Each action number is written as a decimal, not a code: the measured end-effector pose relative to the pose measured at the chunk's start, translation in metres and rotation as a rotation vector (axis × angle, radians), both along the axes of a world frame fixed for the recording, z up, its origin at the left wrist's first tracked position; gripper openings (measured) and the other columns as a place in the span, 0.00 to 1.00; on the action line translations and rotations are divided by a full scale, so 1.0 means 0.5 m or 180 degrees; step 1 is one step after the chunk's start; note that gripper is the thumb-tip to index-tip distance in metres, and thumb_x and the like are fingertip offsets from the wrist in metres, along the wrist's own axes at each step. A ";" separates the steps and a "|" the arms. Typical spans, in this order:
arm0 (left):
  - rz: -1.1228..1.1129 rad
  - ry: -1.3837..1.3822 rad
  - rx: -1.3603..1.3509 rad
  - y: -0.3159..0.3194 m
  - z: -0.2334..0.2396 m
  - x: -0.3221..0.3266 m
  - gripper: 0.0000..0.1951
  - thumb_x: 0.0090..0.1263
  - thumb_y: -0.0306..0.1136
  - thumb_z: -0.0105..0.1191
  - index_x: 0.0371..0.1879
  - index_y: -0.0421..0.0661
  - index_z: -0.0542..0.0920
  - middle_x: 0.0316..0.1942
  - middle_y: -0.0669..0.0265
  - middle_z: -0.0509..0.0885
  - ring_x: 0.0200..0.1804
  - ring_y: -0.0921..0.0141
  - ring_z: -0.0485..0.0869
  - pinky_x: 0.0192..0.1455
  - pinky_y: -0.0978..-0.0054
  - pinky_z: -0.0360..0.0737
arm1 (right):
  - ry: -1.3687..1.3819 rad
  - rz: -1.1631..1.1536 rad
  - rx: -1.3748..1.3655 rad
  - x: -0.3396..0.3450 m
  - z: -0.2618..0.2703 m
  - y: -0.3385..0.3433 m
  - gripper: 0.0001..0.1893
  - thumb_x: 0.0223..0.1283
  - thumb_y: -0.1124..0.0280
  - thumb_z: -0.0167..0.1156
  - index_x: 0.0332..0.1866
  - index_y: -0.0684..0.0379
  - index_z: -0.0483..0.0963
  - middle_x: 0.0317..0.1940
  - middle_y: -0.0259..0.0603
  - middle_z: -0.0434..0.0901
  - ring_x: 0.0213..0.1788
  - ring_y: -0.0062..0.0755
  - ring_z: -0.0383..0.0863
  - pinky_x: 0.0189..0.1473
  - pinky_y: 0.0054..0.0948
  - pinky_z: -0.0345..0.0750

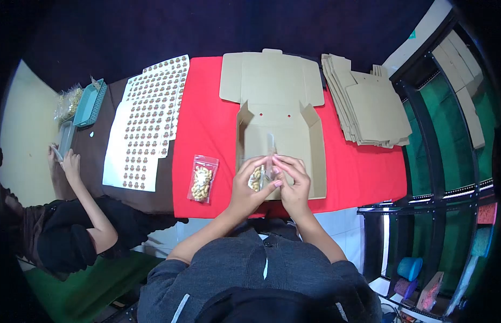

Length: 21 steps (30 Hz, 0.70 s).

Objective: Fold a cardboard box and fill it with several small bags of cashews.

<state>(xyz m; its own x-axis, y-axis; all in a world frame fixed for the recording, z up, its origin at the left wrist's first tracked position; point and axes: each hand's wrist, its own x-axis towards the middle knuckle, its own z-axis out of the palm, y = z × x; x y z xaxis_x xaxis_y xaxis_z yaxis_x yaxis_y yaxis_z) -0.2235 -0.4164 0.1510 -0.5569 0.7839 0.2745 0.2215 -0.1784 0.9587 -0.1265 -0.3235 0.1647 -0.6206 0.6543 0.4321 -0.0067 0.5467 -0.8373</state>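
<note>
My left hand [250, 187] and my right hand [294, 181] meet above the near part of an open cardboard box [274, 105]. Between their fingertips they hold a clear plastic pouch [270, 147] upright by its edges; its contents cannot be made out. Behind my left fingers, a pouch of peanuts in the shell [256, 179] is partly visible inside the box. Another clear zip pouch of peanuts [202, 179] lies on the red cloth [222, 141], left of the box.
Flattened cardboard boxes [375, 107] are stacked at the right. Sheets of round stickers [141, 129] lie at the left. Beyond them are a teal basket [91, 103] and bagged peanuts [70, 101]. A co-worker [72, 234] sits at the far left, handling a small item. Shelving [434, 141] stands right.
</note>
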 end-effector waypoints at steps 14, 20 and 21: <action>0.0204 -0.0144 -0.0021 0.007 -0.009 0.025 0.07 0.63 0.29 0.56 0.34 0.37 0.80 0.35 0.60 0.80 0.41 0.72 0.78 0.45 0.76 0.73 | 0.0447 0.0151 -0.1781 0.037 -0.009 0.020 0.42 0.45 0.80 0.67 0.65 0.61 0.51 0.35 0.38 0.79 0.43 0.24 0.76 0.52 0.25 0.68; 0.0147 -0.0061 -0.0310 0.024 -0.008 0.028 0.09 0.64 0.32 0.55 0.32 0.38 0.81 0.34 0.61 0.81 0.42 0.70 0.78 0.48 0.74 0.71 | 0.0567 0.0589 -0.2451 0.060 0.010 0.047 0.42 0.49 0.80 0.65 0.69 0.65 0.49 0.24 0.28 0.78 0.34 0.14 0.77 0.45 0.16 0.71; 0.0211 0.0014 -0.0195 0.030 -0.006 0.033 0.08 0.64 0.32 0.55 0.32 0.38 0.81 0.33 0.61 0.82 0.41 0.70 0.78 0.48 0.74 0.71 | 0.0474 0.0636 -0.2495 0.064 0.010 0.054 0.41 0.50 0.80 0.65 0.69 0.65 0.49 0.24 0.28 0.77 0.34 0.14 0.76 0.44 0.16 0.71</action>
<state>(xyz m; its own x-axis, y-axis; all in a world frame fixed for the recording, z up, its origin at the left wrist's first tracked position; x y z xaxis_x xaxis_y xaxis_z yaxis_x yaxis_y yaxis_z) -0.2071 -0.4015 0.1482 -0.6070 0.7607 0.2298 0.2350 -0.1044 0.9664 -0.0947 -0.2966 0.1696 -0.7297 0.6835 -0.0173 -0.1831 -0.2196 -0.9583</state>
